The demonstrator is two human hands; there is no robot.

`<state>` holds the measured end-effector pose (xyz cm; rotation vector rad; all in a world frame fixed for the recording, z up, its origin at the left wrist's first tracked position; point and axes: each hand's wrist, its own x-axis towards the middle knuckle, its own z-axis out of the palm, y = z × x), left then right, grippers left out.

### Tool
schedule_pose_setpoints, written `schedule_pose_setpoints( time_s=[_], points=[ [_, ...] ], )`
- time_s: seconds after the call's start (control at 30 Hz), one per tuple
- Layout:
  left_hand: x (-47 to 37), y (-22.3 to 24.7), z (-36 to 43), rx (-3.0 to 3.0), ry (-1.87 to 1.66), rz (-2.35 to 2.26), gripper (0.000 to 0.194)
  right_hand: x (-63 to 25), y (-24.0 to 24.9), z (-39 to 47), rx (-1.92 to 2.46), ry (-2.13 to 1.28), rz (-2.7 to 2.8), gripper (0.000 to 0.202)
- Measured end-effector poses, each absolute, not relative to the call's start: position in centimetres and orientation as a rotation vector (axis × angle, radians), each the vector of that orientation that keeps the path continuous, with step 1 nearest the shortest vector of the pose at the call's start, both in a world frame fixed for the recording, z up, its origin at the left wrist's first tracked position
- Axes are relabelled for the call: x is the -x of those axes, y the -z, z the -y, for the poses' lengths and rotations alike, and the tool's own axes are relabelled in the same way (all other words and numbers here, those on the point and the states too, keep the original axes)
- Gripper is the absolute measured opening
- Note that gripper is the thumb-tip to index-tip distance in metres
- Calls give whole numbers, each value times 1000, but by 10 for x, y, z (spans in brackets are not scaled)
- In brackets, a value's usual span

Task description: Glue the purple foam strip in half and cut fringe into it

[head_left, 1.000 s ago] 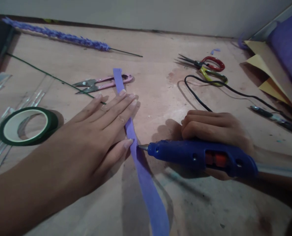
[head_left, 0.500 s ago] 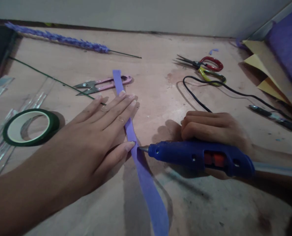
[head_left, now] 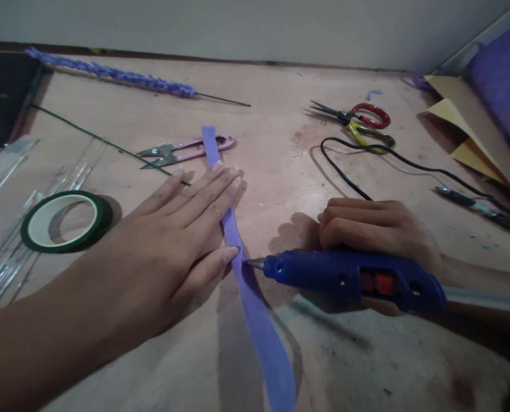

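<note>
A long purple paper strip runs from the near edge of view up across the table, its far end lying over pink-handled thread snips. My left hand lies flat on the strip, fingers stretched out, with the thumb pressing its edge. Wrapped in my right hand is a blue glue gun, held on its side. Its metal nozzle touches or nearly touches the strip's right edge beside my left thumb. A thin green wire stem ends by my left fingers.
A roll of green tape and clear glue sticks lie at left. A purple flower spike rests at the back. Scissors, a black cord, a pen and yellow paper are at right.
The whole view has shifted slightly, things appearing a little lower and further right. The nozzle stays at the strip's edge by my left thumb, and both hands keep their hold.
</note>
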<state>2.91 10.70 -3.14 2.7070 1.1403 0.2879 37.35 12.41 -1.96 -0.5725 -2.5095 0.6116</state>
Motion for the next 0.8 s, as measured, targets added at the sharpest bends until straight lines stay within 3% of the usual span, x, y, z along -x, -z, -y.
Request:
schedule_pose_setpoints(
  time_s=[0.2, 0.47, 0.8],
  points=[
    [-31, 32, -105, -2722, -272, -1156, 76, -372, 18, -123, 586, -619, 2514, 36],
    [-32, 33, -106, -2657, -253, -1194, 77, -371, 20, -122, 572, -627, 2485, 55],
    [-33, 30, -103, -2693, -233, -1211, 79, -372, 20, -125, 541, -637, 2489, 55]
  ],
)
